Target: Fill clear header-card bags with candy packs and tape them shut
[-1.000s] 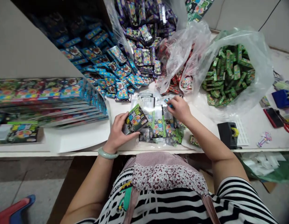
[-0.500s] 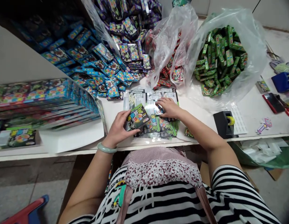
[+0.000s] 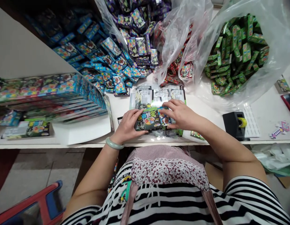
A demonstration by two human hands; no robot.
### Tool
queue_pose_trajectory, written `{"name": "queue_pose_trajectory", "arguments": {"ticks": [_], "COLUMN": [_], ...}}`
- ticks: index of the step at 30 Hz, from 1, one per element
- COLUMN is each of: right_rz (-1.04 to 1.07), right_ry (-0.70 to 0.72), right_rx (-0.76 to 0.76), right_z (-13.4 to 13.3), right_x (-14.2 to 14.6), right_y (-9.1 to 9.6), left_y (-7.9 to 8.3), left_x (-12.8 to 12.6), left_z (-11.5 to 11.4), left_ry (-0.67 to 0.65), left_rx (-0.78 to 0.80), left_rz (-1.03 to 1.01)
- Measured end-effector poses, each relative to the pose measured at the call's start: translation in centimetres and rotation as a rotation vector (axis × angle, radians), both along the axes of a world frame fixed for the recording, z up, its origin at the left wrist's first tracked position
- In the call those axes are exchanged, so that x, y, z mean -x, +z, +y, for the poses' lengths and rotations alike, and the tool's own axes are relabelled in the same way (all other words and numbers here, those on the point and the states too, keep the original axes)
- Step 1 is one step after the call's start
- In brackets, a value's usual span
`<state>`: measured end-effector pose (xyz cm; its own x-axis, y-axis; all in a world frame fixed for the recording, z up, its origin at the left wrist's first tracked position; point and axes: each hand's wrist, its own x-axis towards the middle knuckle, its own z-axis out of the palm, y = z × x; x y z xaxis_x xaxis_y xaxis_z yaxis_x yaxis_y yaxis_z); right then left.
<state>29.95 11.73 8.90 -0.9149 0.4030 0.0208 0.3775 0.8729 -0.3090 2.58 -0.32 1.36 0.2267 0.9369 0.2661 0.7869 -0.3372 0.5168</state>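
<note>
My left hand [image 3: 128,125] grips a black and green printed box [image 3: 148,119] by its left side, thumb along the lower edge. At the box's right end, my right hand [image 3: 182,115] pinches a small blue packet [image 3: 164,117] between its fingers and thumb. The two touch or nearly touch; whether the packet is partly inside the box I cannot tell. Beneath both hands, several flat black and green packages [image 3: 145,96] lie on the white table, some in clear plastic and with barcode labels showing.
Behind the hands are heaps of blue packets [image 3: 119,84], purple packets [image 3: 141,47], red packets [image 3: 186,71] and a clear bag of green packets [image 3: 236,59]. Stacked boxes [image 3: 60,93] stand at left. A tape dispenser [image 3: 232,125] sits at right, near the table edge [image 3: 206,143].
My left hand has turned the box from tilted to nearly level. My right hand has brought the blue packet up against the box's right end. The whole view has shifted slightly.
</note>
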Motion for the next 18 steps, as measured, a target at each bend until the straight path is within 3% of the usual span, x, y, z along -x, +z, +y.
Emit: {"name": "queue_pose_trajectory", "arguments": {"ticks": [6, 10, 13, 15, 18], "right_rz": [0.109, 0.327, 0.432, 0.458, 0.465], "right_ry": [0.022, -0.201, -0.372, -0.428, -0.435], "right_rx": [0.150, 0.268, 0.509, 0.671, 0.696], "right_z": [-0.2, -1.8, -3.2, -3.7, -3.3], "right_x": [0.5, 1.1, 1.5, 1.6, 1.3], "right_y": [-1.8, -3.0, -4.0, -4.5, -4.2], "left_y": [-0.2, -0.2, 0.1, 0.2, 0.3], "left_x": [-0.8, -1.6, -2.7, -3.7, -5.1], "left_z": [-0.3, -0.1, -0.1, -0.1, -0.3], "left_ry": [-0.016, 0.117, 0.173, 0.160, 0.179], "left_rx": [0.024, -0.040, -0.085, -0.050, 0.027], "left_rz": [-0.027, -0.064, -0.116, -0.210, -0.477]}}
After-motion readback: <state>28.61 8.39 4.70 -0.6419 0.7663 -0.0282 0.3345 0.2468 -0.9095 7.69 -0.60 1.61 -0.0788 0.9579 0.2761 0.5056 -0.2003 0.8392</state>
